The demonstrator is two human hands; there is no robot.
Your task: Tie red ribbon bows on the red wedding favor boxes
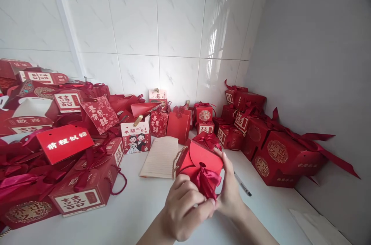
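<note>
Head view: what are the two hands on?

One small red box (199, 158), held low over the desk (139, 206) near the middle of its front edge. Its rounded flap is folded over, and a red bow (207, 181) hangs at the front

How does the left hand sit?

The left hand (181, 210) is curled, with the fingers bent in. Thumb and fingertips pinch the bow from below and to the left

And the right?

The right hand (230, 191) grips the box on its right side, with the fingers stretched up along the flap's edge. The thumb is down by the bow, touching the left hand's fingertips

Anything else on the box?

A pale cord (174, 162) loops off its left side. I cannot tell whether the bottom of the box touches the desk

What lies close by?

A lined paper (160, 156) lies flat just behind and left of the box. A pen (242, 184) lies slantwise just right of the right hand

Further out?

A pile (58, 160) of red ribboned boxes fills the desk's left side. A row (179, 121) of smaller ones runs along the back edge under the tiled wall (162, 24). A stack (269, 148) crowds the back right corner, and a white sheet (315, 225) lies at the front right corner
</note>
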